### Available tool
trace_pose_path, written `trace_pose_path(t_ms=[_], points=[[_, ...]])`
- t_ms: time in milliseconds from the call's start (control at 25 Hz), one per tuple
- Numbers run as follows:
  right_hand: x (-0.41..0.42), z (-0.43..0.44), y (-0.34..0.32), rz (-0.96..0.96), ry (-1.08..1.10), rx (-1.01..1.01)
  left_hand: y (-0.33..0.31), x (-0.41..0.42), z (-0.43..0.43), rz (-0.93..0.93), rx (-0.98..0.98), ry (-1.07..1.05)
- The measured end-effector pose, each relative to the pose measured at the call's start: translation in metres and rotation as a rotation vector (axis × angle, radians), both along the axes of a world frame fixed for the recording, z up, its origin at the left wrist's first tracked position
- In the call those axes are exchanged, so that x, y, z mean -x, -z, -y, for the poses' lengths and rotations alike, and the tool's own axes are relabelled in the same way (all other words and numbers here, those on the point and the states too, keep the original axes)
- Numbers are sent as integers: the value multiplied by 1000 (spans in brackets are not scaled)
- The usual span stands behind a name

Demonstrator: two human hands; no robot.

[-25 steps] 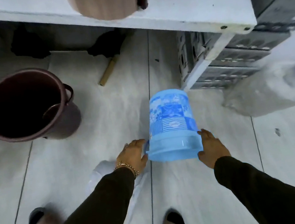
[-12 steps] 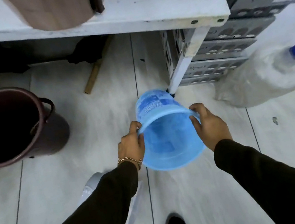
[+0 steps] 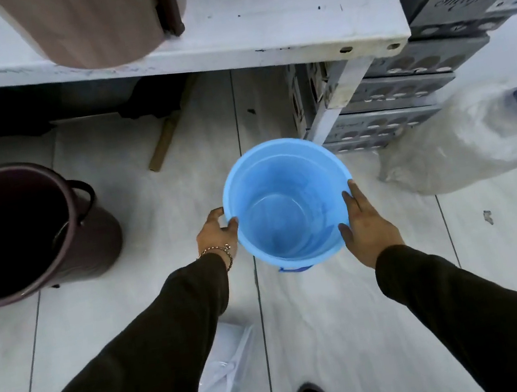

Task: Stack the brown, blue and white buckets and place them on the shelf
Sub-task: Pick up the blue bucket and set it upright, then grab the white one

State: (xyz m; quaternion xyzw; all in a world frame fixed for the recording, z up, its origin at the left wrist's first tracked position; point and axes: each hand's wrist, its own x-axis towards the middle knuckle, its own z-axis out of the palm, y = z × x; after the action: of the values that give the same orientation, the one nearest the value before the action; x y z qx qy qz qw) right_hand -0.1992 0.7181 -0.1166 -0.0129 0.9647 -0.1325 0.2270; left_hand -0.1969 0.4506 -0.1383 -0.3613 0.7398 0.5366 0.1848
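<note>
Blue bucket [image 3: 288, 201] between both hands (upright)

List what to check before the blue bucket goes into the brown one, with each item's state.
1. Blue bucket mouth up: ok.
2. Left hand on its rim: ok.
3. Right hand on the opposite side: ok.
4. Blue bucket empty inside: ok.
5. Brown bucket upright, mouth open: ok.
6. Brown bucket empty: cannot tell, inside is dark.
</note>
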Motion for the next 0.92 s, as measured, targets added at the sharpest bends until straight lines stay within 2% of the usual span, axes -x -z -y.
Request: trace_pose_path(t_ms=[160, 280, 480, 600, 720, 840, 920], points=[[0, 2, -16, -35, -51, -55, -19, -20, 11, 22, 201, 367], [-10, 17, -36, -48, -129, -44, -37, -44, 25, -43, 314, 466], [-45, 56, -61, -92, -290, 16, -69, -111, 46, -91, 385, 424], [-80, 85, -63, -235, -578, 17, -74, -164, 66, -140, 313, 305], [-120, 115, -42, -276, -777, 62, -68, -225, 80, -242, 272, 108], [-161, 139, 0, -162, -788, 26, -40, -293, 80, -148, 250, -89], [-182, 153, 31, -7, -724, -3, -10, -332, 71, -39, 231, -74]])
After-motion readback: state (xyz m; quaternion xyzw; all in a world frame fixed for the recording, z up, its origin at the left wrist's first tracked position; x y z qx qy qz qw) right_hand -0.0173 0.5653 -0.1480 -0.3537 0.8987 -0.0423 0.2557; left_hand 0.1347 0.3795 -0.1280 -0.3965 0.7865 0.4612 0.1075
